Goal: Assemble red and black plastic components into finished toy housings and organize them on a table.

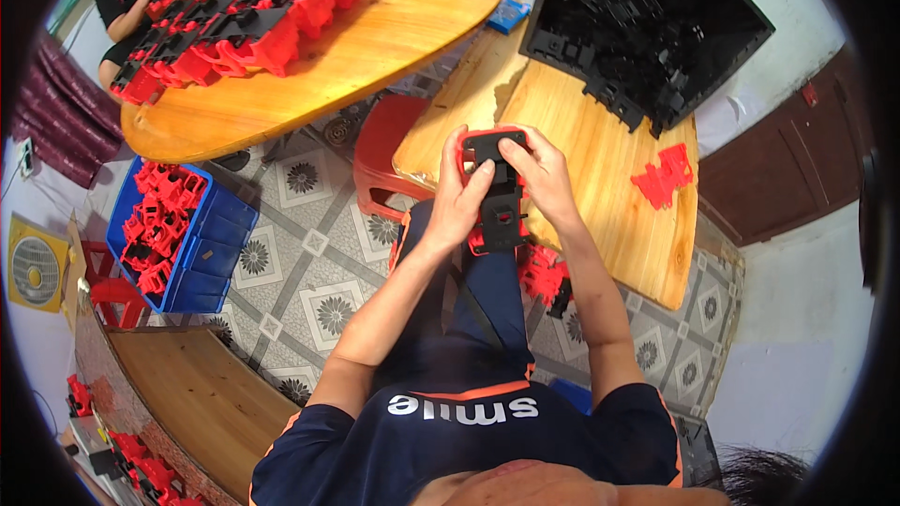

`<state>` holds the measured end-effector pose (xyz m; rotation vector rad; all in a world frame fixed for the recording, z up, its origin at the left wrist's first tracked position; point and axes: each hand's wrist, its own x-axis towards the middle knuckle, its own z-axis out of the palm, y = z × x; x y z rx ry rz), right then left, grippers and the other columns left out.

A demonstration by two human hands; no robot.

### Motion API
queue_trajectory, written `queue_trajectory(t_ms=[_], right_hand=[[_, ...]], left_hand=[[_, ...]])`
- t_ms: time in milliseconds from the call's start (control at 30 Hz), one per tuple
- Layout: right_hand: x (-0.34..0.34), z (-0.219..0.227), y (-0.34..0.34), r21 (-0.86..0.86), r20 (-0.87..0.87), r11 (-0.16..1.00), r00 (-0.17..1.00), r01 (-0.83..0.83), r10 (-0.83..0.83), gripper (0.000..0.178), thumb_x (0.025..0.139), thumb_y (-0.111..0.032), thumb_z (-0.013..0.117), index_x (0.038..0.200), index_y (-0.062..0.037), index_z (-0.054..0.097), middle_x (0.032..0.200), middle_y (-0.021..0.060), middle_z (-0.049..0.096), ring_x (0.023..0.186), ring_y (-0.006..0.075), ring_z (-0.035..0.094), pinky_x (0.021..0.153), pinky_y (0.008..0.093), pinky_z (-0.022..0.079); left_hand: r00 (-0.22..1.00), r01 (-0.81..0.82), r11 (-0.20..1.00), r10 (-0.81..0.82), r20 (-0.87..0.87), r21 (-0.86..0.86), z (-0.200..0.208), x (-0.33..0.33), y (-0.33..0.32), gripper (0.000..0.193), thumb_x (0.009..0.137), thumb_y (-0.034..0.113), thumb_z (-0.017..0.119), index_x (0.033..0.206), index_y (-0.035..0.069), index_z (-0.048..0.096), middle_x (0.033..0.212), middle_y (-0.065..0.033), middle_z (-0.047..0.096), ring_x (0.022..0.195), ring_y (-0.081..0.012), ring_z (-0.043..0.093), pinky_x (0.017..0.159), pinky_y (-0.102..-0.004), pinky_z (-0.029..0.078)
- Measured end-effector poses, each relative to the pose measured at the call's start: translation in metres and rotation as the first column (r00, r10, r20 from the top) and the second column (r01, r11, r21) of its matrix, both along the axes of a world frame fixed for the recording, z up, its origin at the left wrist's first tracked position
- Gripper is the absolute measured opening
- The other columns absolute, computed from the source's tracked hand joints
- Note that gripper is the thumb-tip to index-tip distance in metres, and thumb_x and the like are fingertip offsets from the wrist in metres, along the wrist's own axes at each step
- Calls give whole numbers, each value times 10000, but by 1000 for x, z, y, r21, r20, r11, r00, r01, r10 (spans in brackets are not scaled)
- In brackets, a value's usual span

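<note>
Between my two hands is a black and red plastic part [502,208], held over my lap by the near edge of the wooden table. Its black plate lies uppermost, and red plastic shows along its rim. My left hand [459,189] grips the left side, thumb pressed on the black face. From the right, my right hand [541,173] holds the upper end, its thumb lying on top. Fingers of both hands curl underneath and are partly hidden. Red parts [542,274] with a black piece show below the table edge, beside my leg.
Red pieces [664,176] lie on the wooden table [600,215]. Behind them stands a black tray [647,28] of black parts. Rows of red and black assemblies [253,28] cover the oval table [375,75], where another person [127,0] sits. A blue bin [211,244] holds red parts.
</note>
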<state>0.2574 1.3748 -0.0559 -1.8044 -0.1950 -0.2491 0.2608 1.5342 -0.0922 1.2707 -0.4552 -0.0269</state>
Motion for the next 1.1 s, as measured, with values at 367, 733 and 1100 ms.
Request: queue_trajectory(t_ms=[367, 733, 1100], right_hand=[[56, 77, 3, 342, 268, 928, 931, 150, -249, 401, 877, -237, 699, 1160, 6, 550, 1006, 55, 595, 893, 113, 568, 822, 248, 471], [233, 101, -30, 363, -78, 881, 952, 305, -297, 557, 901, -600, 562, 1105, -91, 657, 927, 28, 673, 816, 170, 658, 676, 372, 518], [-22, -46, -170, -525, 677, -219, 247, 823, -693, 702, 685, -448, 807, 1255, -123, 556, 1392, 237, 427, 1261, 388, 421, 986, 581, 327]], left_hand=[[999, -51, 927, 41, -35, -371, 108, 93, -18, 949, 943, 510, 548, 1516, -3, -9, 1522, -253, 193, 1409, -300, 236, 1141, -388, 216], [279, -949, 180, 88, 956, 260, 119, 222, -39, 682, 768, 372, 724, 1378, 244, 446, 1430, -42, 397, 1304, -346, 377, 884, -561, 439], [35, -907, 420, 131, 991, -23, 131, 203, -38, 676, 857, 401, 675, 1449, 236, 393, 1457, -145, 363, 1327, -380, 336, 1025, -525, 285]])
